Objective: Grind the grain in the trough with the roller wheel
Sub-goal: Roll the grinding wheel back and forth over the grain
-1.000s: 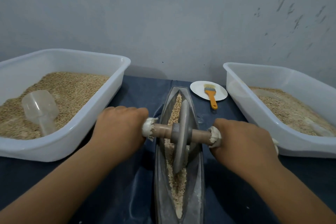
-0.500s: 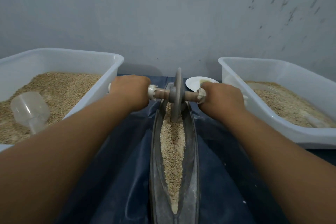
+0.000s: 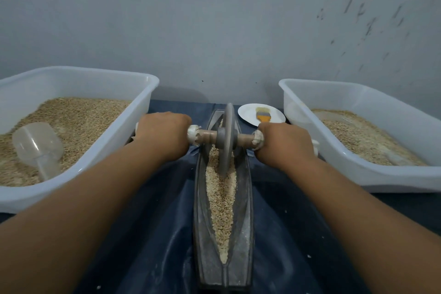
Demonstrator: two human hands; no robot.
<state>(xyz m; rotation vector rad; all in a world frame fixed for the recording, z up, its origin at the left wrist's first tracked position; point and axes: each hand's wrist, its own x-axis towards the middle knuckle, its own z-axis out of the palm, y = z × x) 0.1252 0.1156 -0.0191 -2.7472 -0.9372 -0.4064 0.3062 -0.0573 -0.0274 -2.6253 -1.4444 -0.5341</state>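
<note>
Both fists are wrapping tight around the axle ends: left hand (image 3: 164, 135), right hand (image 3: 285, 142). The roller wheel (image 3: 226, 138) is sitting upright in the grain (image 3: 220, 198), toward the trough's (image 3: 245, 210) far end by the table's back edge.

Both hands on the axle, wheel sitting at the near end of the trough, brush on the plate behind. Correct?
Not quite. The head view shows the roller wheel at the far end of the trough. The rest holds: left hand and right hand grip the axle, brush on the plate.
</note>
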